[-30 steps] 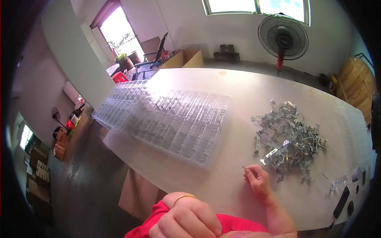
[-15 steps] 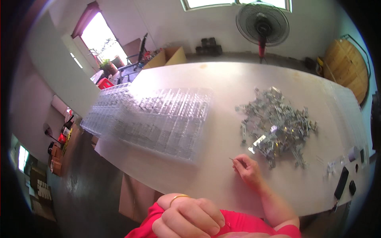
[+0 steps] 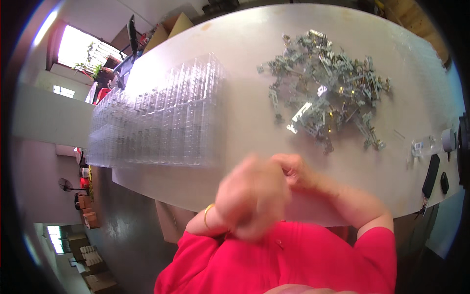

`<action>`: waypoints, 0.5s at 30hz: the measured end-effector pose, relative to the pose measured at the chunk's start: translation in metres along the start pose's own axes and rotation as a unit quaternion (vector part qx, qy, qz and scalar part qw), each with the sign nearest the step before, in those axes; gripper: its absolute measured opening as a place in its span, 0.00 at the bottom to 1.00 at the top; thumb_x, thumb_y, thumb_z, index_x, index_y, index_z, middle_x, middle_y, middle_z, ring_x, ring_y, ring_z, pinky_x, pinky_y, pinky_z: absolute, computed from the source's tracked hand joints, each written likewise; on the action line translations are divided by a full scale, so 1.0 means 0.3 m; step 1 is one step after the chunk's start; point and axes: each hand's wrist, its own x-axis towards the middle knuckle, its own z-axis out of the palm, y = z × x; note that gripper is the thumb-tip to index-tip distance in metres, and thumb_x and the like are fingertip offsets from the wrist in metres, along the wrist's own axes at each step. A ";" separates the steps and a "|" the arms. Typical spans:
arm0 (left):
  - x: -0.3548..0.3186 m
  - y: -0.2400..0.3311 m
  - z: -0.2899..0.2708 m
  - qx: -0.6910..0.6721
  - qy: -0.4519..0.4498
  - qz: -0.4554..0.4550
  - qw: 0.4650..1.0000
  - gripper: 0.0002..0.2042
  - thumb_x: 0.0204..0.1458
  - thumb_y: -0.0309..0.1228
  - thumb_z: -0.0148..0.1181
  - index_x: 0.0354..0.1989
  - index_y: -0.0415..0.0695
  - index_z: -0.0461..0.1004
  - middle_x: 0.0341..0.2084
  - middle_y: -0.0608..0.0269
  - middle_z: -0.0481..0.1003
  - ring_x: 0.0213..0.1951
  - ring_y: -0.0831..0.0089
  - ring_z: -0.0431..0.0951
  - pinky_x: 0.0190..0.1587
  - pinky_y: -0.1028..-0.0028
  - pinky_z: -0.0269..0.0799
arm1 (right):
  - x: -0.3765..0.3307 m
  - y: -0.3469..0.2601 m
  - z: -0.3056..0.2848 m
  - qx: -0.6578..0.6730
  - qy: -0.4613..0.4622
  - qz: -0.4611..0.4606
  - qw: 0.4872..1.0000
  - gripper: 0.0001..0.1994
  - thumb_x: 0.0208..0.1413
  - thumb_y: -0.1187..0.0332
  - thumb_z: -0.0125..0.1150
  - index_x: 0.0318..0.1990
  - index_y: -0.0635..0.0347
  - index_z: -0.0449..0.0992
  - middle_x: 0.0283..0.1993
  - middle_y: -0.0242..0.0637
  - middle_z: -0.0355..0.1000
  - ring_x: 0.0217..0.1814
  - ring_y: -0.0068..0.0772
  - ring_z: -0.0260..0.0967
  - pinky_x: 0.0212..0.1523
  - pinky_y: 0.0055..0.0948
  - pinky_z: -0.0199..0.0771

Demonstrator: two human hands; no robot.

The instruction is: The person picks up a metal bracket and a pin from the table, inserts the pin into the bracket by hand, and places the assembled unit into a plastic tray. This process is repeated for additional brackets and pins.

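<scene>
On the pale tabletop in the head view, jumbled metal brackets lie beyond your curled right hand and blurred left hand, whose grips I cannot tell, with clear plastic trays leftward.

- Grey metal parts with gold-coloured bits are lying in a tangled heap beyond your right hand.
- One shiny flat strip is resting diagonally at the heap's near left edge.
- Clear plastic trays are standing stacked farther left, showing rows of slots.
- You may be pinching something, but blur is hiding it.
</scene>
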 end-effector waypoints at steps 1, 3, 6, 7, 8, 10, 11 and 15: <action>-0.008 -0.071 0.016 0.106 0.080 -0.044 0.990 0.12 0.45 0.12 0.54 0.39 0.35 0.72 0.30 0.58 0.74 0.30 0.66 0.72 0.34 0.70 0.69 | -0.003 0.008 0.015 0.024 0.003 -0.013 1.000 0.05 0.56 0.72 0.66 0.38 0.60 0.77 0.33 0.42 0.76 0.32 0.45 0.74 0.34 0.35 0.74; -0.010 -0.184 0.046 0.102 0.204 -0.283 0.932 0.05 0.55 0.17 0.60 0.38 0.35 0.72 0.30 0.63 0.72 0.32 0.77 0.70 0.37 0.75 0.69 | -0.014 0.000 0.012 0.018 -0.022 -0.023 0.999 0.05 0.56 0.72 0.66 0.38 0.60 0.77 0.33 0.42 0.76 0.32 0.46 0.74 0.34 0.37 0.74; -0.022 -0.381 0.019 0.158 0.210 -0.348 0.900 0.03 0.59 0.20 0.59 0.40 0.36 0.73 0.30 0.69 0.72 0.32 0.85 0.70 0.36 0.81 0.69 | -0.023 -0.006 0.020 0.001 -0.045 -0.060 0.997 0.05 0.54 0.73 0.65 0.36 0.58 0.75 0.31 0.41 0.74 0.33 0.51 0.73 0.33 0.41 0.73; -0.024 -0.429 0.014 0.208 0.185 -0.360 0.891 0.05 0.60 0.25 0.60 0.40 0.36 0.73 0.29 0.67 0.73 0.31 0.82 0.71 0.36 0.79 0.70 | -0.025 -0.007 0.019 -0.027 -0.054 -0.074 0.995 0.05 0.54 0.73 0.65 0.36 0.58 0.74 0.30 0.41 0.73 0.32 0.51 0.73 0.33 0.42 0.73; -0.021 -0.467 0.012 0.256 0.160 -0.370 0.879 0.09 0.60 0.29 0.62 0.40 0.36 0.73 0.29 0.65 0.73 0.30 0.80 0.71 0.36 0.77 0.71 | -0.024 -0.008 0.018 -0.055 -0.063 -0.088 0.993 0.05 0.54 0.73 0.65 0.35 0.57 0.74 0.29 0.41 0.73 0.32 0.51 0.72 0.32 0.43 0.72; 0.002 -0.508 0.032 0.317 0.130 -0.375 0.862 0.13 0.59 0.33 0.63 0.41 0.35 0.73 0.28 0.61 0.74 0.29 0.74 0.73 0.36 0.73 0.72 | -0.027 -0.013 0.016 -0.047 -0.066 -0.073 0.994 0.05 0.53 0.73 0.64 0.35 0.57 0.73 0.29 0.40 0.72 0.31 0.50 0.72 0.32 0.44 0.72; 0.010 -0.525 0.043 0.378 0.100 -0.371 0.842 0.17 0.57 0.38 0.65 0.42 0.34 0.72 0.27 0.57 0.74 0.29 0.69 0.74 0.36 0.69 0.73 | -0.027 -0.015 0.016 -0.042 -0.067 -0.063 0.995 0.05 0.53 0.73 0.64 0.35 0.57 0.73 0.28 0.40 0.72 0.31 0.50 0.72 0.31 0.44 0.71; -0.004 -0.609 0.061 0.400 0.039 -0.418 0.815 0.22 0.56 0.39 0.65 0.47 0.32 0.68 0.24 0.54 0.75 0.28 0.58 0.78 0.35 0.62 0.74 | -0.018 -0.003 0.022 -0.033 -0.060 -0.071 0.995 0.05 0.53 0.73 0.64 0.35 0.57 0.73 0.29 0.40 0.72 0.32 0.50 0.73 0.31 0.44 0.71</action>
